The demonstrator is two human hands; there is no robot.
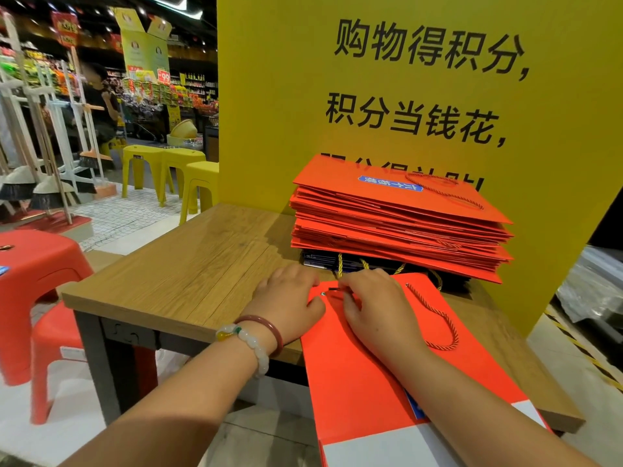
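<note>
Two hands at flat red paper bag (387,382), which lay on wooden table (188,264), bottom end overhanging near edge. Left hand (286,298) pressed bag's top left corner, fingers relaxed, gripping nothing. Right hand (374,308), fingers curled, pinched bag's top edge. Rope handle (438,318) lay looped on bag. Stack of red bags (397,224) stood just behind, against yellow board (269,96)

Red bangle (270,326), white bead bracelet (255,349)
</note>
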